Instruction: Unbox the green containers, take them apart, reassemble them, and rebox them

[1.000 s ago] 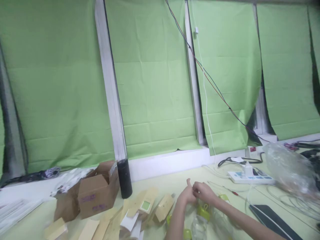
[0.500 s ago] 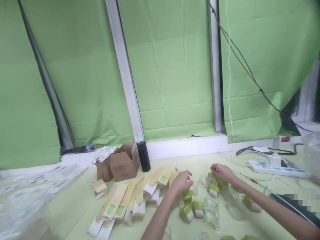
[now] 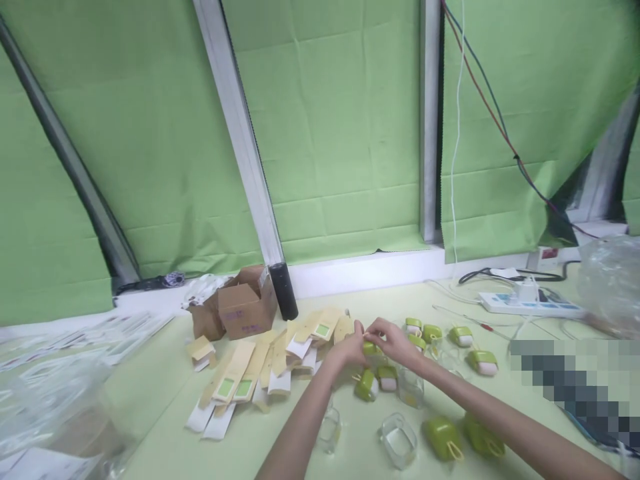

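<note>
The right hand [image 3: 395,341] and the left hand [image 3: 352,348] now meet, fingertips to fingertips, which suggests that the work has drawn to one small spot between them. Right below that meeting point sits an olive-green, rounded plastic cap [image 3: 370,349], partly hidden by the hands. The fingers of both hands are curled and pinching inward; whether something small is gripped between them, I cannot tell.

Just nearer the wearer than the grip are a second olive-green cap with a yellow loop [image 3: 367,387] and a green-and-white cap [image 3: 387,378], side by side. To their right lies a clear, bottle-like container [image 3: 411,389], and farther toward the wearer an open, clear, squarish cup [image 3: 399,440]. To the left of the grip spreads a heap of pale-yellow cardboard sleeves [image 3: 240,373]; beyond it stand a brown cardboard box [image 3: 247,312] and a black cylinder [image 3: 283,291].

Half a second earlier the hands were well apart, the right one over green caps to the right of the left one. It has since crossed to the left hand, leaving those caps uncovered, and the view has shifted as well.
</note>
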Available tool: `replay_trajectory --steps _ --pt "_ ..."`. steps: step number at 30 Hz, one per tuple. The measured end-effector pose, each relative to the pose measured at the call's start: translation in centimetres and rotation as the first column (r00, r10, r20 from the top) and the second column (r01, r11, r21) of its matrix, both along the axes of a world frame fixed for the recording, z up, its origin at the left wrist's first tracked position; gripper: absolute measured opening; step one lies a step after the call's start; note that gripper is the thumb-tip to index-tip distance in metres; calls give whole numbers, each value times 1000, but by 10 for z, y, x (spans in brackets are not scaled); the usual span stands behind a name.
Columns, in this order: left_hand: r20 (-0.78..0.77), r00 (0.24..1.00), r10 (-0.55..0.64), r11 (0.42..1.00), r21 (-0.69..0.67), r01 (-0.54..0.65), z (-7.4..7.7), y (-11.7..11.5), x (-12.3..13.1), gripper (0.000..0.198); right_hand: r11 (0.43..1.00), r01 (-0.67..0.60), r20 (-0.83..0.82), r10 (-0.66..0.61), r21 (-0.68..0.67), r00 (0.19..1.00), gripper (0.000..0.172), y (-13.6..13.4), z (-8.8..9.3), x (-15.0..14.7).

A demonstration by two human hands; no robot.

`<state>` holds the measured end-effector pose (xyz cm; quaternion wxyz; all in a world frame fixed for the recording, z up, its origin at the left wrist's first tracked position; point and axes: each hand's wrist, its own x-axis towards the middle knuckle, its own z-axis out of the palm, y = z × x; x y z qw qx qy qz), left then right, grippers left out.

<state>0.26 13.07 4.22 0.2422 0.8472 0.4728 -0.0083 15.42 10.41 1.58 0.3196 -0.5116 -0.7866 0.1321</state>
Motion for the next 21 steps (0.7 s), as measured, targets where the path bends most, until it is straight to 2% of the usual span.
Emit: replay_trajectory --steps 5,10,13,15,17,19,21 --pt "16 999 35 999 38 -35 -1 0 -17 35 995 98 -87 -95 29 992 22 -6 8 32" --pt "43 999 26 995 95 -30 22 2 -26 44 998 41 -16 -42 -40 999 20 -18 1 40" --pt "47 999 -22 993 114 16 32 -12 -27 51 995 92 15 -91 -43 996 23 -24 2 51" --pt "36 998 -56 995 86 53 29 -28 -28 53 982 183 55 -181 -37 982 24 -23 9 74" --pt "29 998 -64 997 53 62 18 -47 -30 61 948 315 123 -308 -43 943 24 -19 19 109" --pt "38 999 -37 999 32 36 5 -61 -33 71 881 468 214 -445 -70 870 24 -12 26 147" --pt "67 998 3 1000 30 -5 -3 -68 -35 67 800 590 308 -539 -103 784 29 -7 27 180"
